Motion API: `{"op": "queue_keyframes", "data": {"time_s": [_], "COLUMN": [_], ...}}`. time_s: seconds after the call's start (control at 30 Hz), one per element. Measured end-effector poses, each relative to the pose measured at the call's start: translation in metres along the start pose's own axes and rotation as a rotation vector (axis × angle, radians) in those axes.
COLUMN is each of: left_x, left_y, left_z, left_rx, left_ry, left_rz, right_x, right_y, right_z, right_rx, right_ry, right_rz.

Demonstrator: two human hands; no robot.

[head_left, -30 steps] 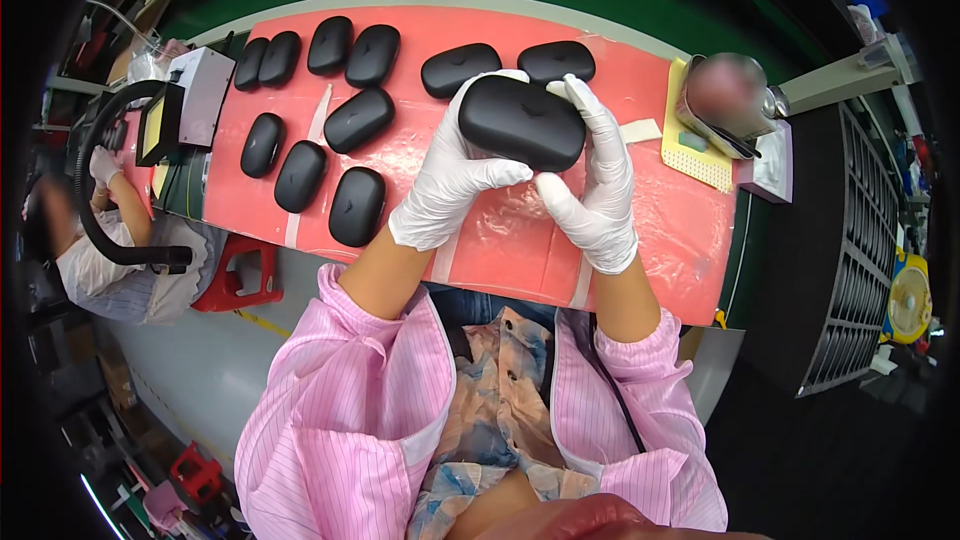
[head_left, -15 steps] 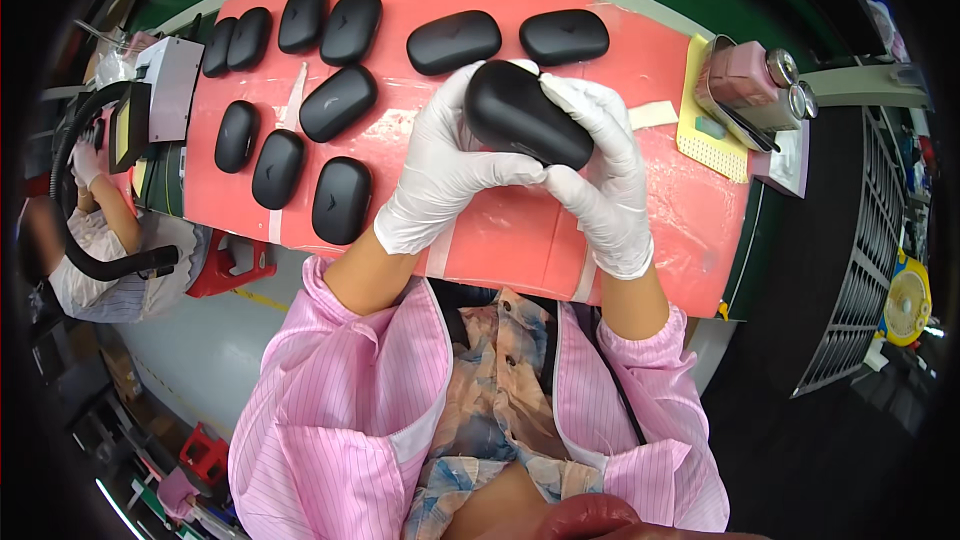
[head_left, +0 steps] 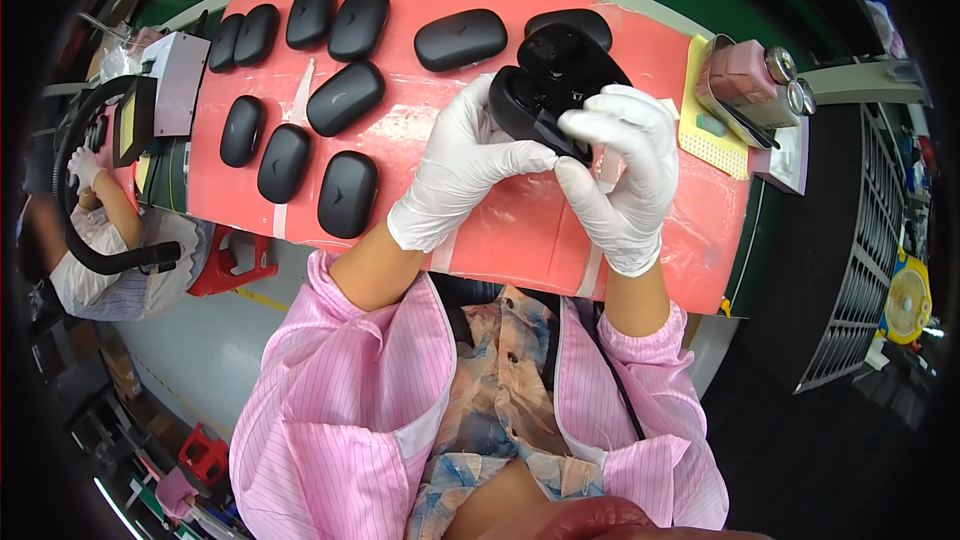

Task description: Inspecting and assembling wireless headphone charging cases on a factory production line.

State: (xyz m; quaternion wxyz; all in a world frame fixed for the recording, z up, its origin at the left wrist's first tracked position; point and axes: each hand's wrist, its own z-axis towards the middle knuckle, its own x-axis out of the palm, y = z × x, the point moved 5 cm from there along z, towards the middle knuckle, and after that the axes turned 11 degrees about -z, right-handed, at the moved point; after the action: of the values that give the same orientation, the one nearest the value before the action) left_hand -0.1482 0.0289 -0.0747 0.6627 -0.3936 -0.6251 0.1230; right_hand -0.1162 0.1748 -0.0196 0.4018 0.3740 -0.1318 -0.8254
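Open case held in both hands
Left hand (head_left: 455, 175) and right hand (head_left: 625, 175) each clamp the glossy black oval hinged case (head_left: 555, 85), lid open, long axis crosswise, above the red-matted bench (head_left: 500, 230).

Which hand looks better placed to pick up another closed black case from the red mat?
Probably the left hand: the closed cases lie on its side of the red mat, while the right hand grips the opened case.

Both hands in white gloves, forearms bare, pink striped sleeves pushed up. Left hand (head_left: 462, 168) raised, fingers curled in a grip, thumb pointing right. Right hand (head_left: 622, 172) opposite, fingers hooked over, thumb down. Hands near touching.
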Motion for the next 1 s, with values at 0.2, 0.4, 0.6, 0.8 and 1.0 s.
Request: {"op": "queue_keyframes", "data": {"time_s": [0.2, 0.4, 0.6, 0.8, 1.0], "left_x": [0.008, 0.002, 0.002, -0.003, 0.0], "left_y": [-0.001, 0.004, -0.005, 0.009, 0.01], "left_z": [0.0, -0.009, -0.01, -0.004, -0.004], "left_rx": [0.042, 0.104, 0.189, 0.123, 0.115], "left_ry": [0.062, 0.07, 0.039, 0.069, 0.077], "left_rz": [0.122, 0.0, -0.06, -0.082, -0.012], "right_x": [0.0, -0.056, -0.177, -0.177, -0.149], "right_y": [-0.008, -0.015, -0.016, -0.008, -0.039], "right_z": [-0.006, -0.019, -0.091, -0.138, -0.175], "right_rx": [0.164, 0.431, 0.289, 0.264, 0.442], "right_ry": [0.058, -0.421, -0.743, -0.411, 0.009], "right_rz": [0.12, 0.316, -0.383, -0.945, -0.881]}}
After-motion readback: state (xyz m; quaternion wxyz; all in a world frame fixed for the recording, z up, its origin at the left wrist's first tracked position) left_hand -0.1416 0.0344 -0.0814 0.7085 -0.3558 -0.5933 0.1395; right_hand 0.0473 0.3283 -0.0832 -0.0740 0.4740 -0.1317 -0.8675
